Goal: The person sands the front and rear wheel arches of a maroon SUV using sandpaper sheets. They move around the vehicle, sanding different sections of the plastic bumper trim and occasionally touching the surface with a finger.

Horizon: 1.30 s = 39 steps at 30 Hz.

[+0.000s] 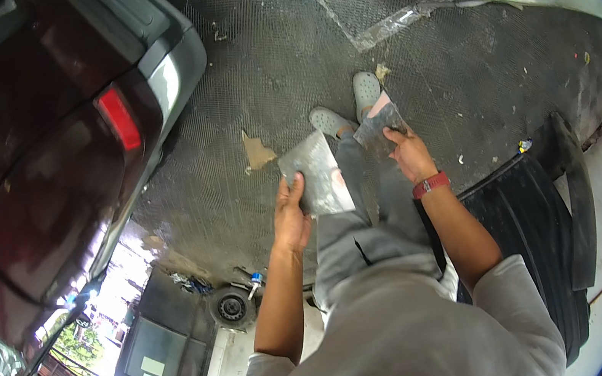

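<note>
A metal plate [317,176] was gripped by the left hand [291,216], its lower left edge pinched between thumb and fingers, so that most of the sheet stood above and to the right of the grip. A smaller scraper [380,124] (smeared grey and pink) was clasped by the right hand [410,154], the blade projecting up past the fingertips. Below both, grey shoes [347,107] were planted on a textured mat [283,60]. A dark red car [41,147] was parked at the left.
</note>
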Each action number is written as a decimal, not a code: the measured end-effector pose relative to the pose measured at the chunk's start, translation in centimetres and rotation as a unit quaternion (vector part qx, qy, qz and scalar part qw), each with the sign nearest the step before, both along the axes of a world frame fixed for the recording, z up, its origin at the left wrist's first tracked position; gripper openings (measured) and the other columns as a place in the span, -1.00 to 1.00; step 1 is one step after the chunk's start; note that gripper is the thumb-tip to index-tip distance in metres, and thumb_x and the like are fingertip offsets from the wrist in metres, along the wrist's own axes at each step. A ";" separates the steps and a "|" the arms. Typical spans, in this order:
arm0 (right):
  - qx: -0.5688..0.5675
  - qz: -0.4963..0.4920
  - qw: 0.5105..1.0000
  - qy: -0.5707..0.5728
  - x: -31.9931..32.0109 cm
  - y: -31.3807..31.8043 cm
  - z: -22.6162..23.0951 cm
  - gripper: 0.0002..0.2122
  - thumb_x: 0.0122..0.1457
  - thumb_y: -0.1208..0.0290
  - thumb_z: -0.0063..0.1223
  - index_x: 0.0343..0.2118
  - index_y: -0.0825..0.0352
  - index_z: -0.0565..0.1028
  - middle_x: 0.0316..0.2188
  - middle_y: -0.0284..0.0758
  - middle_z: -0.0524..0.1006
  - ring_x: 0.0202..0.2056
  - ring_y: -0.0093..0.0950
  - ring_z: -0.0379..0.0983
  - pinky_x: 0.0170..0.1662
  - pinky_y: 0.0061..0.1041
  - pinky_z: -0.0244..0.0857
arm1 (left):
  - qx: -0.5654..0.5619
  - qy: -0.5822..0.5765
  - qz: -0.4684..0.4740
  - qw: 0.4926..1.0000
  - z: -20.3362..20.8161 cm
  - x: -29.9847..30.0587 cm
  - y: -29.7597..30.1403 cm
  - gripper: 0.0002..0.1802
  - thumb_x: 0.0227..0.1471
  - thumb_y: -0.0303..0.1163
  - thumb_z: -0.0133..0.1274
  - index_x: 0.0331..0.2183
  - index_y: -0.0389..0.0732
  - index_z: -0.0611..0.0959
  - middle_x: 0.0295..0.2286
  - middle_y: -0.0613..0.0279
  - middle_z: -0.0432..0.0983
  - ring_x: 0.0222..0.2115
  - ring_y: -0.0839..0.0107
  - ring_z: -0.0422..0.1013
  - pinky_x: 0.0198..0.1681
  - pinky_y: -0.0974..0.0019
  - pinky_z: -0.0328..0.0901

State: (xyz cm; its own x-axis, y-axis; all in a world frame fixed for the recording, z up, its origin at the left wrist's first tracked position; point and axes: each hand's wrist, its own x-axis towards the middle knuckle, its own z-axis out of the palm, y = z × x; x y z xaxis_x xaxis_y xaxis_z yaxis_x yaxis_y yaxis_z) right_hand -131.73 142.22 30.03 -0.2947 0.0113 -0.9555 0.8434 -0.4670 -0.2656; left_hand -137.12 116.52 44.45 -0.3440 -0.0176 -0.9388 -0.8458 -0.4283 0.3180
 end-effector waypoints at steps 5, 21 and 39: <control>-0.001 0.013 1.000 0.009 -8.2 -1.8 -7.6 -0.40 0.33 0.27 0.11 0.40 0.23 0.25 0.19 -0.35 0.47 0.15 -0.43 0.39 0.12 -0.32 0.25 | 0.044 -0.047 -0.011 0.998 -12.3 0.7 -2.4 -0.45 0.32 -0.18 0.13 0.22 -0.20 0.44 0.04 0.22 0.54 0.04 0.42 0.49 0.09 0.24 0.45; -0.189 -0.079 0.929 0.308 -28.0 -11.0 -24.1 -0.47 0.34 0.50 0.02 0.36 0.39 0.26 0.16 -0.26 0.50 0.17 -0.44 0.41 0.30 -0.42 0.18 | 0.121 0.123 0.087 0.981 -39.0 -3.6 -17.0 -0.56 0.31 -0.39 0.06 0.18 -0.25 0.48 -0.11 0.08 0.66 -0.21 0.28 0.65 -0.17 0.20 0.61; -0.251 -0.071 0.909 0.324 -32.2 -15.6 -29.8 -0.62 0.26 0.42 0.08 0.13 0.35 0.42 0.03 -0.22 0.55 0.01 -0.33 0.49 0.08 -0.21 0.30 | -0.047 0.219 0.114 0.968 -38.5 -3.4 -14.5 -0.54 0.36 -0.38 0.00 0.22 -0.27 0.43 -0.11 0.08 0.64 -0.22 0.26 0.65 -0.16 0.18 0.61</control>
